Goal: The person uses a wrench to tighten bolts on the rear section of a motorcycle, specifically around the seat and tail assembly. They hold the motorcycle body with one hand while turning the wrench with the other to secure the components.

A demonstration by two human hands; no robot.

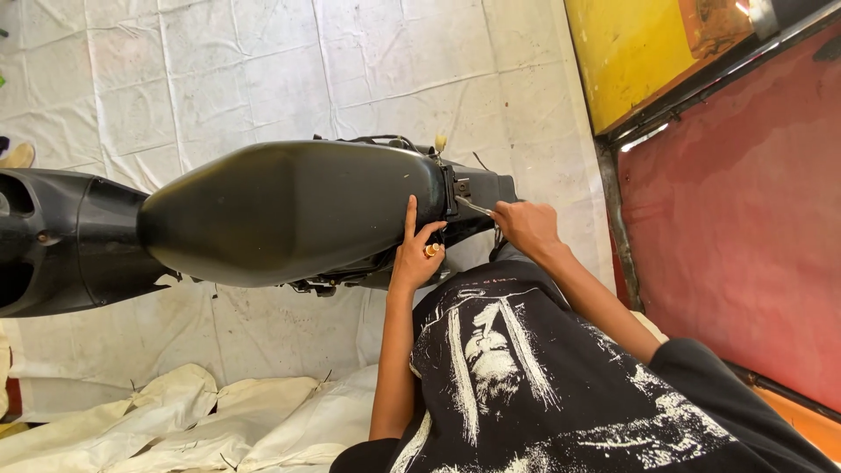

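No packages, labels, signs or screens visible in this view.
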